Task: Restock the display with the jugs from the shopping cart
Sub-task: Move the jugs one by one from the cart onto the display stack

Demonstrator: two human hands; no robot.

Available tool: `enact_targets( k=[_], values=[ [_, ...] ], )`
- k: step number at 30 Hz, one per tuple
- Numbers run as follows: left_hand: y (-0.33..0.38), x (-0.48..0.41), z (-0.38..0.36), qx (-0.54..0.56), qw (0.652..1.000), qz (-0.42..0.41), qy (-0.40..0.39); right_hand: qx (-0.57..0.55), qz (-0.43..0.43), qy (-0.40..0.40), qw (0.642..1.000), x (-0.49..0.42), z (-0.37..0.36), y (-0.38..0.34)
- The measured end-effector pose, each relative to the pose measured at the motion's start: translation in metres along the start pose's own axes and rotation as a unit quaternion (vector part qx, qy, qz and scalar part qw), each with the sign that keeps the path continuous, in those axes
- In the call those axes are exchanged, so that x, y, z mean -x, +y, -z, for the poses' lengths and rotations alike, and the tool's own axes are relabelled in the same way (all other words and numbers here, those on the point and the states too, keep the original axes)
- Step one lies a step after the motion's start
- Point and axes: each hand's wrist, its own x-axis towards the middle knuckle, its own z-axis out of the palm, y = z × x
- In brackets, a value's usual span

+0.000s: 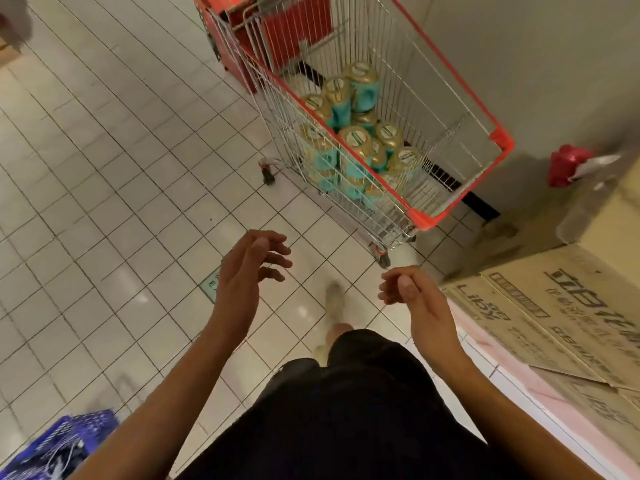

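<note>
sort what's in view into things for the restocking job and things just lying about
For the job: jugs, cart, left hand, right hand, both holding nothing.

Lying about: boxes, blue crate.

The shopping cart's (427,218) handle end runs off the top edge. Of the jugs (356,140), only the gold caps and teal labels of the upper ones show. The lower ones sit behind them and the wire, so they cannot be counted, and the label print is too blurred to read. A blue crate (69,441) is cut by the bottom-left corner. The cardboard boxes (571,306) (print smeared) pass the right edge. A red thing (568,164) nearby is blurred.
</note>
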Motion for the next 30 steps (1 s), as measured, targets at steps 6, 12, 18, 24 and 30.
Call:
enact_targets(
  k=[6, 12, 18, 24, 30],
  values=[
    [0.01, -0.113, 0.008, -0.01, 1.0, 0.015, -0.004, -0.039, 0.006, 0.023, 0.999, -0.118, -0.022, -0.013],
    [0.025, -0.21, 0.03, -0.082, 0.994, 0.044, -0.055, -0.055, -0.01, -0.01, 0.998, -0.262, -0.052, -0.036],
    [0.046, -0.323, 0.04, -0.1, 0.989, 0.086, -0.07, -0.037, -0.004, -0.009, 0.999, -0.384, -0.051, -0.063],
    [0.059, -0.469, -0.003, -0.117, 0.974, 0.109, -0.163, 0.042, -0.07, 0.039, 0.996, -0.478, -0.035, -0.04],
    [0.026, -0.624, -0.08, -0.21, 0.91, 0.192, -0.302, 0.08, -0.227, 0.154, 0.958, -0.55, -0.016, 0.021]
  ],
)
